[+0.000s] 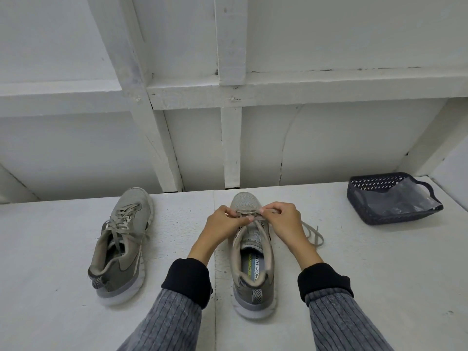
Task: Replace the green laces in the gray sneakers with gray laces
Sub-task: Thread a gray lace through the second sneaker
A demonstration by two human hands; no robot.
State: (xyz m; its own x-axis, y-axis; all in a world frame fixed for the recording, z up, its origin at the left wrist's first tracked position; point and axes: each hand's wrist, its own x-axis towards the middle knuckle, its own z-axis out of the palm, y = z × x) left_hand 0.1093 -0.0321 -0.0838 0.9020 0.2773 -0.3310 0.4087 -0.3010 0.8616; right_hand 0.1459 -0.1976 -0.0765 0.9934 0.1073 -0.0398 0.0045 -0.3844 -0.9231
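Two gray sneakers stand on a white surface, toes pointing away from me. The left sneaker (pixel 121 245) is fully laced with a gray lace, its ends hanging loose. The right sneaker (pixel 253 257) sits in front of me with its tongue area mostly unlaced. My left hand (pixel 225 224) and my right hand (pixel 283 221) meet over its lowest eyelets near the toe, each pinching the gray lace (pixel 255 214). The lace's free end (pixel 315 235) loops on the surface to the right of the shoe. No green lace shows.
A dark mesh basket (pixel 374 219) holding a clear plastic pouch (pixel 405 201) sits at the far right. Behind the shoes the surface ends at a white wall with framing beams (pixel 231 148).
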